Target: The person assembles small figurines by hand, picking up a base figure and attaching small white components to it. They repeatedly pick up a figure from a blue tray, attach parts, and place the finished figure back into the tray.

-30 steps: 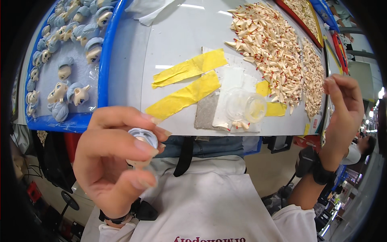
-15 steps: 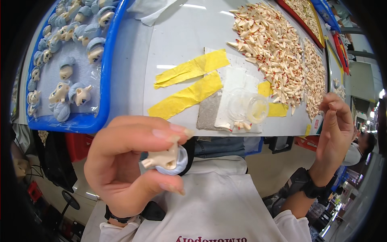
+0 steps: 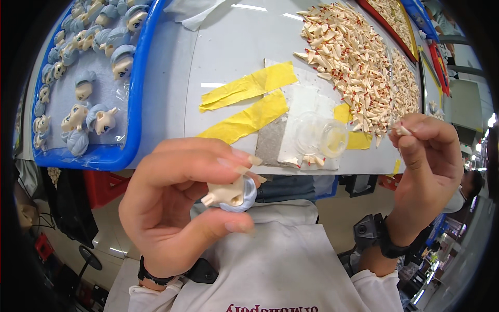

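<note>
My left hand [image 3: 182, 203] is closed around a small doll head [image 3: 231, 196], pale with light blue hair. One pointed ear sticks out to the left, and a hole shows in the piece beside the hair. Between the thumb and forefinger of my right hand [image 3: 429, 156] is a small cream pointed piece [image 3: 400, 130], partly covered by the fingertips. That hand is close to the right edge of a large pile of cream pointed pieces with red tips [image 3: 348, 67].
A blue tray [image 3: 136, 104] of similar doll heads stands at the left. A clear round cup [image 3: 332, 139] sits on white paper [image 3: 291, 117] near the front edge, beside a few loose pieces [image 3: 314, 160]. Yellow tape strips [image 3: 249, 86] cross the table.
My right hand has come inward and now shows a pointed piece pinched in its fingers. My left hand has shifted slightly right and up with the doll head.
</note>
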